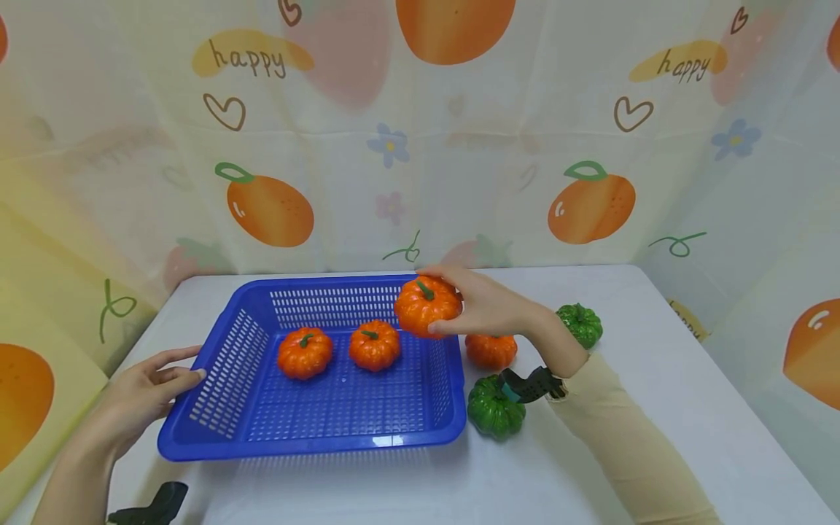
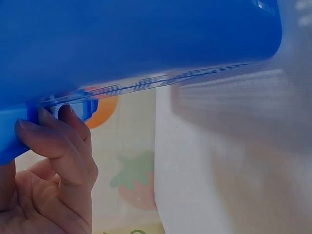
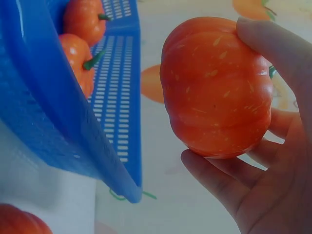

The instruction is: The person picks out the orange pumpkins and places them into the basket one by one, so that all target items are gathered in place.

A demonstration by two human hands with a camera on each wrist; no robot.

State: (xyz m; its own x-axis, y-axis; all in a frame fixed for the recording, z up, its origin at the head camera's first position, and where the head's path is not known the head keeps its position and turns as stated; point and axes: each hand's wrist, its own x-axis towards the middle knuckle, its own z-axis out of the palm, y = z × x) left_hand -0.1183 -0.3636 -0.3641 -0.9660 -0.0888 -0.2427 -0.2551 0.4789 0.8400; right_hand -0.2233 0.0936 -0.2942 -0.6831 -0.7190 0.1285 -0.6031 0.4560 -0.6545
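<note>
A blue plastic basket (image 1: 341, 442) with slotted walls holds two small orange pumpkins, one at left (image 1: 305, 353) and one near its middle (image 1: 374, 345). At the left rim, my left hand (image 1: 146, 394) grips the basket, thumb on top and fingers curled beneath, as the left wrist view shows. My right hand (image 1: 488, 300) holds a third orange pumpkin (image 3: 217, 87) between thumb and fingers, raised over the basket's back right corner. Its green stem (image 1: 425, 290) faces the head camera. In the right wrist view this pumpkin is apart from the basket wall (image 3: 112, 97).
Right of the basket, another orange pumpkin (image 1: 491, 352) sits on the white table (image 1: 650, 350), partly behind my right hand. A dark green pumpkin (image 1: 496, 408) stands in front of it, and a green one (image 1: 580, 325) lies beyond my wrist. A fruit-patterned cloth (image 1: 459, 182) hangs behind.
</note>
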